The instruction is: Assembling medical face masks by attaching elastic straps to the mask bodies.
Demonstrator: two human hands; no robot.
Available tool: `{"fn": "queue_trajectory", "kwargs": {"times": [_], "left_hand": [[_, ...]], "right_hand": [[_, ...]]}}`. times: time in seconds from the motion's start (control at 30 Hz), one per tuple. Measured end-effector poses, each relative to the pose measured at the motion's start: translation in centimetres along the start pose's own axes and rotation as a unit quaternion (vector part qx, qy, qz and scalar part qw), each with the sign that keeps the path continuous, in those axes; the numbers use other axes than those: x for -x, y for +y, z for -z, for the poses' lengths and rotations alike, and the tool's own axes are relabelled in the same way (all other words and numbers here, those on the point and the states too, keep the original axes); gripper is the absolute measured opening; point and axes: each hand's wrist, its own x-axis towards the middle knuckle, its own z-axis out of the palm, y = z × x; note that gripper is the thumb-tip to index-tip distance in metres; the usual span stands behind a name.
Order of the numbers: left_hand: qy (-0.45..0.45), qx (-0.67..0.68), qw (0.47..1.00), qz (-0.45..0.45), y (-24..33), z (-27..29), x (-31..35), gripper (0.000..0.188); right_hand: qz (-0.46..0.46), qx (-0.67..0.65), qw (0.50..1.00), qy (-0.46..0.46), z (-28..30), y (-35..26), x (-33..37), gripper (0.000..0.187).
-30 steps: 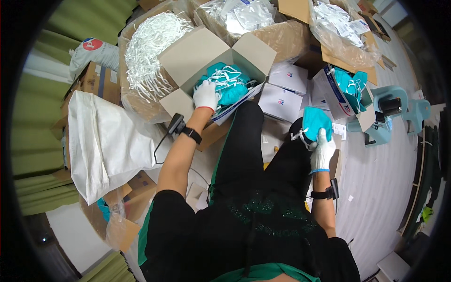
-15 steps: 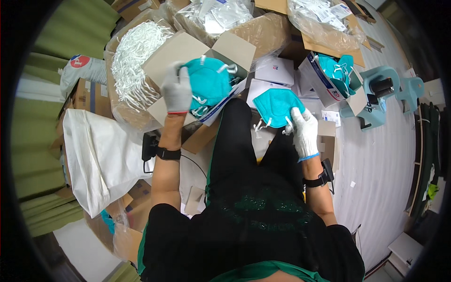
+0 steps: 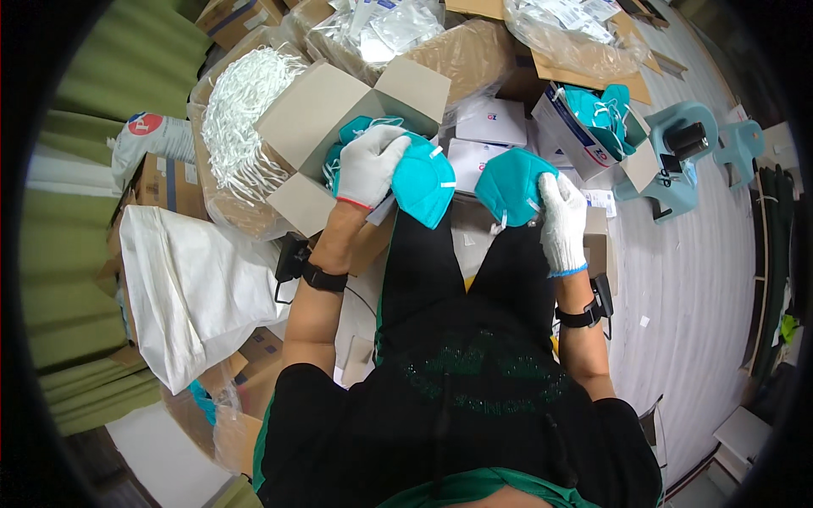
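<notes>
I wear white knit gloves on both hands. Over the near rim of an open carton point(image 3: 309, 106), my left hand point(image 3: 369, 169) is closed on a teal cup-shaped face mask point(image 3: 426, 182) with white straps. More teal masks show inside that carton, partly hidden by my hand. Held above my right knee, a second teal face mask point(image 3: 510, 188) is pinched at its right edge by my right hand point(image 3: 562, 222). A small gap separates the two masks.
White strips fill a lined box point(image 3: 246, 118) at the left. Another open box point(image 3: 576, 135) of teal masks stands at the right, beside pale blue stools point(image 3: 669, 203). Closed white boxes point(image 3: 491, 123) sit between the cartons. A white sack point(image 3: 190, 288) lies by my left arm.
My left hand has moved right and now carries a mask out over the carton's rim. The mask in my right hand has turned and shifted slightly to the right.
</notes>
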Motion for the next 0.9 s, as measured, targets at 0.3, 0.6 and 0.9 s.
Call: {"fn": "queue_trajectory", "kwargs": {"times": [0.3,0.6,0.9], "left_hand": [[-0.246,0.010,0.968,0.040,4.3,-2.3,0.3,0.018],[-0.211,0.538,0.804,0.138,2.5,-6.5,2.3,0.087],[-0.026,0.734,0.614,0.287,2.9,-13.9,7.9,0.064]], "right_hand": [[0.047,0.094,0.953,-0.285,-1.2,-1.4,-0.5,0.021],[0.028,-0.083,0.996,0.012,-3.0,2.0,-1.1,0.022],[0.092,-0.031,0.976,0.197,-4.1,2.9,-1.6,0.024]]}}
